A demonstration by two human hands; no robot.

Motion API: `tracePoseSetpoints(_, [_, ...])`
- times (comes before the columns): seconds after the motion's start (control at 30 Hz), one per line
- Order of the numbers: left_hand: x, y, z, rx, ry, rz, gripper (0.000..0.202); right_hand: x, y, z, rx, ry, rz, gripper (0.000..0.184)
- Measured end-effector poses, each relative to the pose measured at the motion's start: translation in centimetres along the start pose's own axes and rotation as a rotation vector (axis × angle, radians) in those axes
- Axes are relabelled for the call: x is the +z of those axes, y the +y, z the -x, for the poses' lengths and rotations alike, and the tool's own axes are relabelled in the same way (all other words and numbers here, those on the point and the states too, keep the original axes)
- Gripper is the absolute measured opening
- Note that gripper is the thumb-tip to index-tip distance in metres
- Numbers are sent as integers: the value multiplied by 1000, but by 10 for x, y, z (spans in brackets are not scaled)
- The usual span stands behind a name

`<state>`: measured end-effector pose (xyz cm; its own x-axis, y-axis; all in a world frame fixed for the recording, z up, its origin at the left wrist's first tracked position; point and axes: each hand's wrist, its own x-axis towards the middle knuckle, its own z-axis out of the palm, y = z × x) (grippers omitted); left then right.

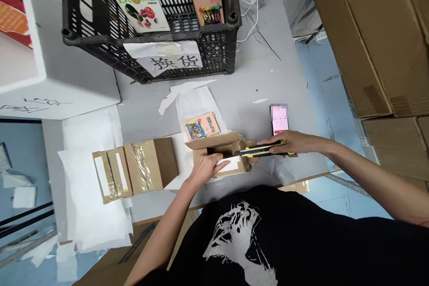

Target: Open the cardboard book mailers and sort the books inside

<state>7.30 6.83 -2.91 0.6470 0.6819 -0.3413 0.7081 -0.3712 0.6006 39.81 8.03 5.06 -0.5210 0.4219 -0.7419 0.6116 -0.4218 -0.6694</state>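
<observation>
An opened small cardboard box [219, 170] with a white label lies at the table's front edge, its flaps up. My left hand [203, 170] grips its near wall, thumb over the outside by the label and fingers reaching over the rim. My right hand [293, 142] is closed around a yellow-and-black box cutter [261, 149]; the blade end points left, over the box's right side by the label. Behind the box a few pink booklets [203, 126] lie on white wrapping [197, 100]. The inside of the box is mostly in shadow.
Two taped cardboard boxes [147, 165] stand to the left, partly on white sheets [95, 219]. A phone [279, 118] lies beyond my right hand. At the back are a black crate [214, 51] with books and a white foam box [80, 80]. Large cartons [362, 40] are stacked at right.
</observation>
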Motion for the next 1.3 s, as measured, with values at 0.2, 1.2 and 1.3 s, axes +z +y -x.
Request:
tracePoseSetpoints(0.2, [-7, -10, -10, -77, 32, -4, 48, 9, -9, -2, 22, 214, 281, 47])
tracePoseSetpoints(1.2, [17, -17, -17, -381, 233, 5, 52, 107, 41, 38, -54, 252, 482, 39])
tracePoseSetpoints(1.3, [18, -12, -22, -343, 211, -35, 49, 100, 47, 54, 46, 391, 417, 42])
